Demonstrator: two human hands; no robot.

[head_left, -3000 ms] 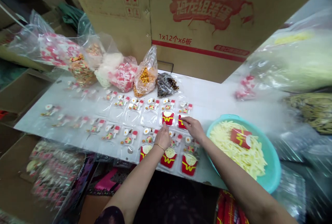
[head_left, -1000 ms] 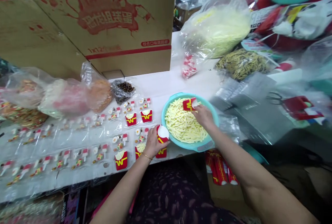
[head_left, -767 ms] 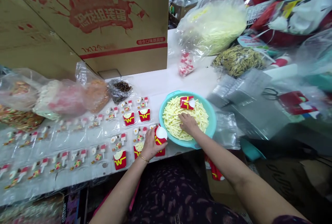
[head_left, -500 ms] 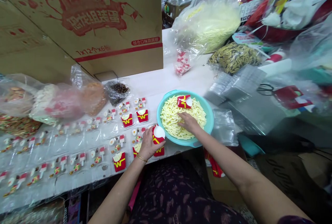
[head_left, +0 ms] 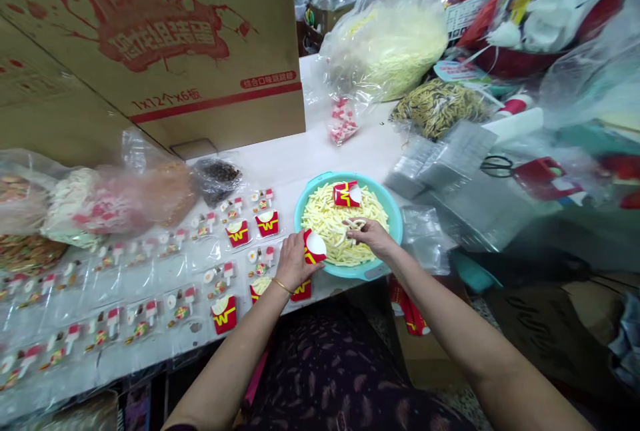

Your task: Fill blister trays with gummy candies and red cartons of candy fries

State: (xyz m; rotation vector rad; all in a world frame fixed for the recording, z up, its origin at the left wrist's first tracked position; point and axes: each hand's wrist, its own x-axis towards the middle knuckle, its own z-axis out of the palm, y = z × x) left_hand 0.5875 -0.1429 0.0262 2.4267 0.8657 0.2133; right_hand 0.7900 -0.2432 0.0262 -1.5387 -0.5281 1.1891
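My left hand (head_left: 295, 262) grips a small red fry box (head_left: 315, 248) with a white inside, at the left rim of a turquoise basin (head_left: 395, 201). Miniature pale-yellow fries (head_left: 325, 214) fill the basin. Above them, my right hand (head_left: 371, 236) pinches a few fries (head_left: 355, 225) between thumb and fingers. Another red fry box (head_left: 347, 194) with a yellow W lies on top of the fries at the back. Below my left wrist sit more fry boxes (head_left: 301, 290), partly covered by the hand.
Rows of clear packets (head_left: 181, 304) with tiny toy foods cover the table's left side. Behind stands a large cardboard box (head_left: 225, 111). Bags of pieces (head_left: 400, 44), scissors (head_left: 497, 165) and stacked clear sleeves (head_left: 425, 238) lie to the right.
My right hand has closed on some fries and lifted them slightly. My left hand has brought the red box closer to the basin, tilting it towards the fries. The view has shifted a little.
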